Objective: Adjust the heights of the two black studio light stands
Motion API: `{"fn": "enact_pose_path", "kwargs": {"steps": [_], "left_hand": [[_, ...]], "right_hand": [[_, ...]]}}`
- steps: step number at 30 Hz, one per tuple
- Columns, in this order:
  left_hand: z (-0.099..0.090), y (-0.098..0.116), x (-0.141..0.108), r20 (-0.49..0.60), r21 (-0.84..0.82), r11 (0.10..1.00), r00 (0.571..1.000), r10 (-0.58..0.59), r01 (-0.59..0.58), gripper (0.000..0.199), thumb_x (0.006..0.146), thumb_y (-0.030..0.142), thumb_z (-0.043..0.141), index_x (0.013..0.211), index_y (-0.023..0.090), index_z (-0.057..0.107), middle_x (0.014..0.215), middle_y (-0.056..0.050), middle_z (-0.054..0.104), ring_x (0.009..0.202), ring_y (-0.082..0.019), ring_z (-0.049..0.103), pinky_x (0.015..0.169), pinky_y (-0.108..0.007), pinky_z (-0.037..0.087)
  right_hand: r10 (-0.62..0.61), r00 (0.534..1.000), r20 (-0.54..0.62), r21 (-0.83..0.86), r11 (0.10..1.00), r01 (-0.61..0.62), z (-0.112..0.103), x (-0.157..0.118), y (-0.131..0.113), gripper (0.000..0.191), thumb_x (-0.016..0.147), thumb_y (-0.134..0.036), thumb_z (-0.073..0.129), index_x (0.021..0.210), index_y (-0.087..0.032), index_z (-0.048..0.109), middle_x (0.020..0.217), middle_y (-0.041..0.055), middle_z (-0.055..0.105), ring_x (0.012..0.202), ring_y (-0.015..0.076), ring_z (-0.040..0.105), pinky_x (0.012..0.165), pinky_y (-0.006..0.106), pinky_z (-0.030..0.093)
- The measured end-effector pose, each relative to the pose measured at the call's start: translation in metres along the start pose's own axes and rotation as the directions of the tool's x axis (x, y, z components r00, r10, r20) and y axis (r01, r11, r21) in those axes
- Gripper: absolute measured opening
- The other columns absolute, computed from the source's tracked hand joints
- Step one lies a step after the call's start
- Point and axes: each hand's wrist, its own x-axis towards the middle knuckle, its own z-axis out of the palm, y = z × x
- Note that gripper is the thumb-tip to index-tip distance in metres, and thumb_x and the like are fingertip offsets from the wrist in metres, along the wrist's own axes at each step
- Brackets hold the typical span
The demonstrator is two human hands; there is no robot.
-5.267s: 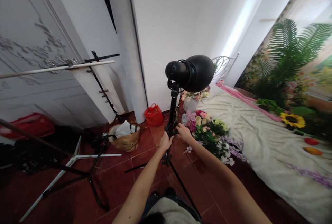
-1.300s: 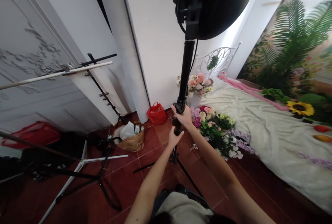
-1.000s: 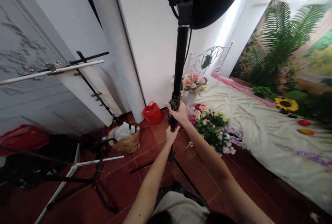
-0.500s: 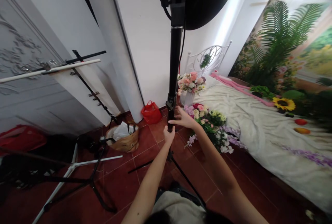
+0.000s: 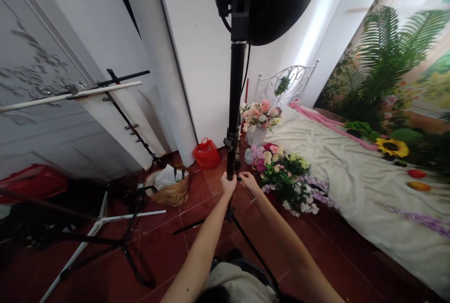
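Note:
A black light stand (image 5: 236, 87) rises upright in front of me, with a large dark lamp head (image 5: 281, 3) on top. My left hand (image 5: 228, 185) is wrapped round the lower part of its pole. Just right of the pole, the fingers of my right hand (image 5: 249, 181) pinch a small black knob (image 5: 239, 178) on the stand's side. A second knob (image 5: 228, 144) sits higher on the pole, untouched. A black cable (image 5: 247, 69) hangs down beside the pole. The stand's legs (image 5: 251, 244) spread over the tiled floor near my feet.
To the right, a bed (image 5: 355, 186) carries a cream cover, with bunches of flowers (image 5: 281, 172) at its side. Along the wall stand a red bag (image 5: 207, 154) and a woven basket (image 5: 172, 194). Further left are a white-legged stand (image 5: 84, 242) and a clamp-hung backdrop bar (image 5: 116, 86).
My right hand has moved down from the upper joint of the pole to the lower knob and closed on it. My left hand stays on the pole. The view has shifted slightly.

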Motion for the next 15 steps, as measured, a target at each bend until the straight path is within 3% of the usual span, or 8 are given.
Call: {"fn": "enact_pose_path", "kwargs": {"steps": [3,6,11,15], "left_hand": [[0.0,-0.001,0.0,-0.004,0.03,1.0,1.0,0.001,-0.001,0.018,0.065,0.032,0.061,0.062,0.017,0.052,0.055,0.0,0.054,0.053,-0.012,0.052,0.052,-0.021,0.038],[0.0,0.0,0.0,-0.001,0.035,0.999,1.0,0.008,-0.008,0.016,0.065,0.031,0.061,0.063,0.017,0.053,0.058,-0.001,0.057,0.054,-0.013,0.054,0.053,-0.022,0.039],[-0.001,0.002,-0.001,0.002,0.048,0.999,1.0,0.01,-0.01,0.016,0.065,0.032,0.061,0.063,0.017,0.054,0.059,-0.003,0.059,0.056,-0.014,0.056,0.053,-0.023,0.04],[0.0,0.003,-0.002,0.006,0.051,0.999,1.0,-0.001,0.001,0.016,0.066,0.032,0.06,0.063,0.017,0.054,0.06,-0.003,0.059,0.056,-0.014,0.055,0.053,-0.022,0.04]], "right_hand": [[0.072,0.997,0.018,-0.012,0.997,-0.072,0.003,0.008,-0.005,0.017,0.076,-0.031,0.058,0.072,-0.015,0.056,0.037,-0.0083,0.042,0.029,0.0042,0.033,0.032,0.017,0.022],[0.075,0.995,0.063,-0.019,0.997,-0.074,0.001,0.009,-0.005,0.021,0.074,-0.034,0.06,0.067,-0.015,0.057,0.037,-0.0079,0.042,0.029,0.004,0.032,0.032,0.017,0.022],[-0.126,0.981,0.148,0.007,0.992,0.126,-0.007,0.0,0.016,0.04,0.078,-0.053,0.051,0.087,-0.016,0.063,0.059,-0.0024,0.058,0.044,0.0069,0.048,0.041,0.017,0.038],[-0.237,0.954,0.182,0.027,0.971,0.236,-0.01,-0.01,0.034,0.047,0.077,-0.057,0.05,0.105,-0.02,0.059,0.085,0.0012,0.063,0.06,0.0094,0.056,0.049,0.02,0.046]]}}
